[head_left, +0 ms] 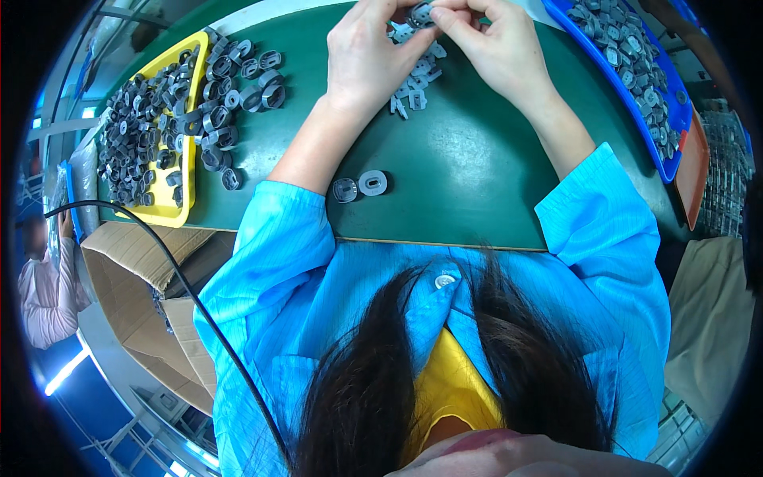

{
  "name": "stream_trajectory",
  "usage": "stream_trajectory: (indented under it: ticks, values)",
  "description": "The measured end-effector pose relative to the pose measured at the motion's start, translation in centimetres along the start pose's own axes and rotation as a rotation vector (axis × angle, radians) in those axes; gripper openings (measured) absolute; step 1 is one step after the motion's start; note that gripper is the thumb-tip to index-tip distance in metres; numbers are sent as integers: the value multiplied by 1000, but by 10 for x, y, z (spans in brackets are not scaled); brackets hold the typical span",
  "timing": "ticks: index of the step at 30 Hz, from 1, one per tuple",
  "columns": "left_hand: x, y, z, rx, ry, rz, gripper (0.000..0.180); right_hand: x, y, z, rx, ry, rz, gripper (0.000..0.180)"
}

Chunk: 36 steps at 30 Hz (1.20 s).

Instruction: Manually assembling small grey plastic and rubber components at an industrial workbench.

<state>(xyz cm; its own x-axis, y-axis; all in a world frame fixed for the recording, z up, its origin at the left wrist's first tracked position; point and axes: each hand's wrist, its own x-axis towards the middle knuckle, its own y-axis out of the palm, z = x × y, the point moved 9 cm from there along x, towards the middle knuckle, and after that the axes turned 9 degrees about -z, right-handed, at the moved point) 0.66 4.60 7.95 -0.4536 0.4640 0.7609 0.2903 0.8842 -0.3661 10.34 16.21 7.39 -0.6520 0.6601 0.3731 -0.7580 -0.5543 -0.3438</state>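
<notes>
Piece [419, 15] of rounded dark-grey plastic

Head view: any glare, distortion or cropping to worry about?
Head view: bright, diffuse glare patch on the green table; head view: fisheye bend in the blue tray at right, corners black; head view: left hand and right hand cut by the top edge, fine detail of the grey part they hold too small to tell.

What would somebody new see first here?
Probably the yellow tray at the left, crowded with dark ring-shaped parts. Next, at the top, the left hand and right hand holding a small grey piece. Then the blue tray at upper right, heaped with grey parts.
</notes>
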Motion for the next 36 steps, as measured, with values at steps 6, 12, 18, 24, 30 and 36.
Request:
stream_trajectory:
  ticks: [6, 12, 18, 24, 30, 36]
  values:
    - [4, -1, -9, -18, 52, -10, 32, 7, 21, -29, 353, 176, 145, 11]
    - [8, 0, -16, -285, 105, -111, 33, 6, 21, -30, 339, 153, 168, 10]
    - [10, -6, -36, -48, 161, -22, 38, 1, 22, -20, 319, 181, 203, 10]
    - [7, -3, -13, -239, 176, 9, 39, 2, 14, -31, 300, 183, 247, 12]
    - [13, 3, -17, -150, 177, 361, 43, 11, -4, -45, 283, 165, 287, 14]
    - [9, 7, -27, -159, 259, 414, 42, 5, 3, -30, 264, 185, 334, 17]
